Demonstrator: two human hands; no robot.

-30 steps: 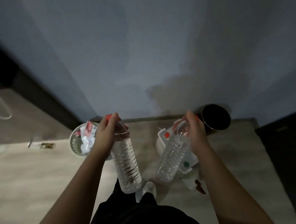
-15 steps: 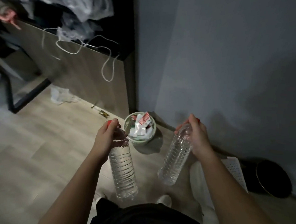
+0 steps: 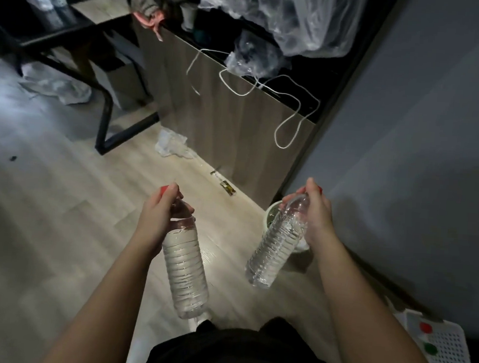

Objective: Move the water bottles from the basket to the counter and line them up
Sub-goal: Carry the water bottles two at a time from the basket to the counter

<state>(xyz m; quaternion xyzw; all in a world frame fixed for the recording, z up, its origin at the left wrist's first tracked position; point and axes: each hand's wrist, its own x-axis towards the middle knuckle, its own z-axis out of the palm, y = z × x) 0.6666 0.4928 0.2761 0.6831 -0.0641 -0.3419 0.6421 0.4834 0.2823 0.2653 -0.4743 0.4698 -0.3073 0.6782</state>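
The left hand (image 3: pixel 156 215) is closed around the neck of one clear water bottle (image 3: pixel 184 268), just under its red cap, and the bottle hangs down from that grip. The right hand (image 3: pixel 316 215) is wrapped the same way around the neck of a second bottle (image 3: pixel 278 240), which tilts inward toward the first. Both bottles hang in the air above the wooden floor (image 3: pixel 59 225), well apart from each other.

Taking the counter (image 3: pixel 229 112) as the landmark: both bottles are below and in front of its wood-panelled face, not yet at its dark top. The white basket (image 3: pixel 447 357) lies far to the right of the counter, near the wall, with a red and a green cap showing inside.

The step in hand looks like the carry. A neck grip lets a full bottle swing, so it is best to lift steadily and bring each base down flat. The counter top looks crowded with plastic bags (image 3: pixel 286 20) and a white cord (image 3: pixel 267 89) trailing over its edge; the bottles should be set on a bare stretch, clear of the cord, side by side.
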